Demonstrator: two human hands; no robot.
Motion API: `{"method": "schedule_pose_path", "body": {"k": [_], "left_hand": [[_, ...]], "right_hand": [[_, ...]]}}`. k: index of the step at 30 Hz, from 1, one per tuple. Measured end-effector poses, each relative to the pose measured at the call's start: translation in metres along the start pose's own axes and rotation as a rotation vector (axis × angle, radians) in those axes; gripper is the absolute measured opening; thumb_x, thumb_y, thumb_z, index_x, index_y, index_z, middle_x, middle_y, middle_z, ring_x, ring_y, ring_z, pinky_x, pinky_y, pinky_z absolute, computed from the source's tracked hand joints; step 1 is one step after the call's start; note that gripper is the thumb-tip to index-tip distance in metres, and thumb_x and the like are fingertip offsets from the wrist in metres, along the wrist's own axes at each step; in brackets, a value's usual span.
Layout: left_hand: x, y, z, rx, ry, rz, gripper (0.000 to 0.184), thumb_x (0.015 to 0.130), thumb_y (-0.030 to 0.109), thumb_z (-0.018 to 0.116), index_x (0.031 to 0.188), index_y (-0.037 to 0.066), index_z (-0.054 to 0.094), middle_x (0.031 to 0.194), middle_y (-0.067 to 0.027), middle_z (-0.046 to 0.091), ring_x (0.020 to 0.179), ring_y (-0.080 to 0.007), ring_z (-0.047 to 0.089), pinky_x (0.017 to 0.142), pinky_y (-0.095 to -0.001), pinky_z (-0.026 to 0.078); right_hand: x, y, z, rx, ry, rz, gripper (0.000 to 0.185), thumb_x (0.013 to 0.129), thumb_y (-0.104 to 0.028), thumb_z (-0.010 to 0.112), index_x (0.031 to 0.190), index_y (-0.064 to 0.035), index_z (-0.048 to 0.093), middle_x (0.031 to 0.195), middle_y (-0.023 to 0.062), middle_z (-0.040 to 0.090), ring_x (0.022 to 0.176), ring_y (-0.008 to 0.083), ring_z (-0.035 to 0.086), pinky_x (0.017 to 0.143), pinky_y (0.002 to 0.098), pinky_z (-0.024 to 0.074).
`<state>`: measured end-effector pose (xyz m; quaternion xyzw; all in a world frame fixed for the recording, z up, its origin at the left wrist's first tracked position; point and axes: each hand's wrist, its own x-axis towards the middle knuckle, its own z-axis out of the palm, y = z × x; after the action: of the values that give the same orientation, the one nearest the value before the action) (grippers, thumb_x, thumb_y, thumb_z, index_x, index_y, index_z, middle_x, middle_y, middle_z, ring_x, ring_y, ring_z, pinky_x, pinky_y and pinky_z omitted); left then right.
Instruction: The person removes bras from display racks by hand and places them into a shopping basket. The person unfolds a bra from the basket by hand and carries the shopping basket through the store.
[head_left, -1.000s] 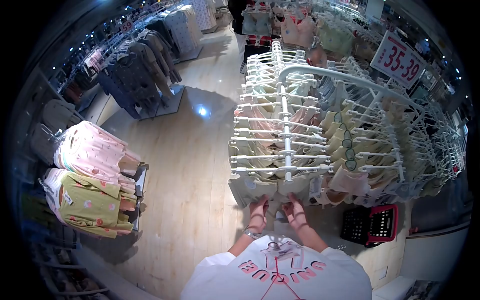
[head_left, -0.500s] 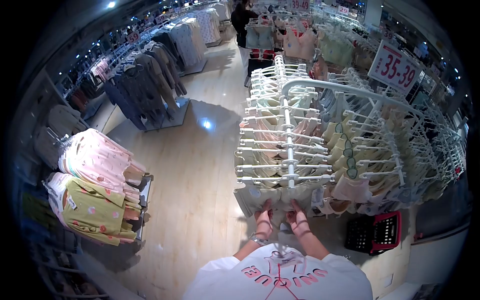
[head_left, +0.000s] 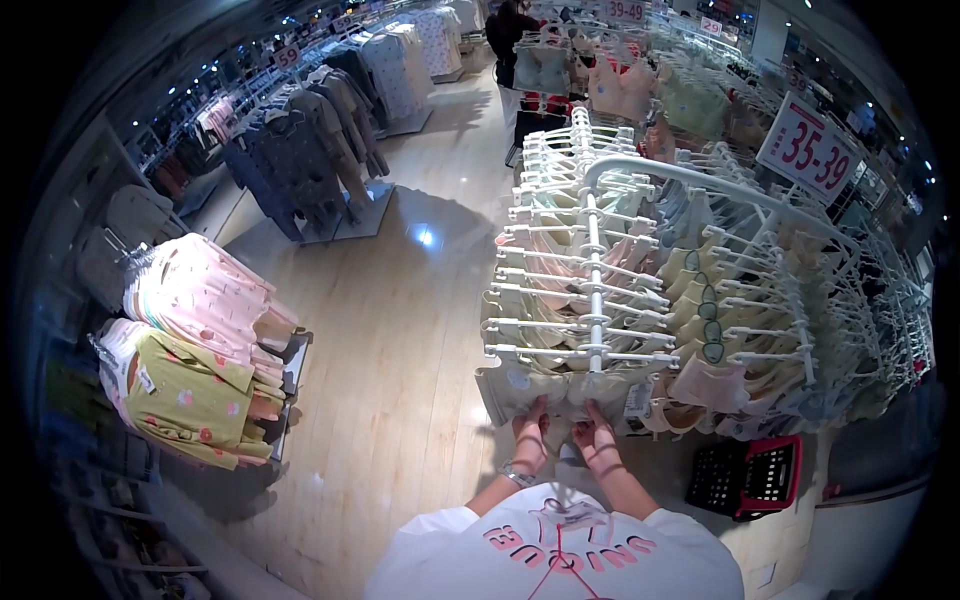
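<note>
A pale cream bra [head_left: 552,391] hangs from a white clip hanger [head_left: 530,353] at the front end of a white rack. My left hand [head_left: 531,430] is closed on the bra's lower edge, left of its middle, with a finger or thumb lying up the front. Close beside it, my right hand [head_left: 594,432] grips the same edge under the other cup. The rest of the fingers are partly hidden. Behind this bra, several more bras on white hangers [head_left: 560,285] line the rail [head_left: 593,250]. A white tag [head_left: 637,400] hangs at the bra's right side.
To the right stand more bra racks [head_left: 760,310] and a price sign [head_left: 808,147]. A black and pink shopping basket [head_left: 745,480] sits on the floor. At left hang pink tops [head_left: 205,295] and a green floral top [head_left: 190,395]. Farther off, a person in dark clothing [head_left: 508,40] stands by the racks.
The view has shifted slightly, so the racks appear a little farther right. Both hands keep their place on the bra's lower edge.
</note>
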<state>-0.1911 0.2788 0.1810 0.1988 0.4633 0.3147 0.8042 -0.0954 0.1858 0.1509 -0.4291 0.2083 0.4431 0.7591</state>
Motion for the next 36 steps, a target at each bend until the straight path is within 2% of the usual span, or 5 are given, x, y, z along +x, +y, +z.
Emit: {"method": "schedule_pose_path", "body": {"k": [5,11,20,23,36], "left_hand": [[-0.004,0.004,0.002,0.037,0.016,0.031,0.027,0.071,0.023,0.074,0.065,0.010,0.052,0.056,0.0026,0.046,0.047,-0.0070,0.039,0.046,-0.0228,0.029],[-0.005,0.002,0.006,0.047,0.039,-0.002,0.024,0.070,0.017,0.076,0.077,0.013,0.053,0.060,0.0049,0.049,0.049,-0.0054,0.043,0.045,-0.0188,0.035],[-0.001,-0.003,0.006,0.033,0.022,0.036,0.029,0.072,0.025,0.074,0.063,0.010,0.051,0.055,0.0035,0.045,0.046,-0.0058,0.037,0.044,-0.0217,0.028],[0.004,-0.005,0.002,0.044,0.003,-0.010,0.020,0.074,0.018,0.073,0.077,0.012,0.054,0.060,0.0055,0.046,0.049,-0.0055,0.040,0.045,-0.0202,0.034],[0.006,-0.006,0.000,0.026,0.030,-0.022,0.020,0.074,0.018,0.073,0.075,0.010,0.055,0.059,0.0033,0.049,0.047,-0.0070,0.044,0.043,-0.0204,0.037]], "right_hand": [[0.006,0.000,-0.002,0.009,0.005,0.020,0.018,0.075,-0.025,0.072,0.080,-0.0148,0.058,0.060,-0.0005,0.053,0.048,0.0111,0.049,0.045,0.0259,0.0434],[0.006,-0.001,-0.001,0.021,0.021,-0.002,0.016,0.076,-0.025,0.070,0.079,-0.0151,0.058,0.062,-0.0008,0.054,0.047,0.0102,0.048,0.044,0.0255,0.0423],[0.007,0.002,-0.004,0.046,0.009,0.014,0.015,0.076,-0.022,0.071,0.082,-0.0160,0.060,0.065,-0.0020,0.055,0.049,0.0094,0.046,0.048,0.0252,0.0424],[0.005,0.002,-0.005,0.051,0.010,0.002,0.015,0.076,-0.023,0.071,0.083,-0.0159,0.060,0.064,-0.0026,0.054,0.049,0.0093,0.045,0.048,0.0245,0.0409],[0.004,0.004,-0.005,0.065,-0.020,0.015,0.018,0.072,-0.018,0.074,0.079,-0.0157,0.058,0.066,-0.0031,0.054,0.053,0.0097,0.048,0.049,0.0248,0.0414]]}}
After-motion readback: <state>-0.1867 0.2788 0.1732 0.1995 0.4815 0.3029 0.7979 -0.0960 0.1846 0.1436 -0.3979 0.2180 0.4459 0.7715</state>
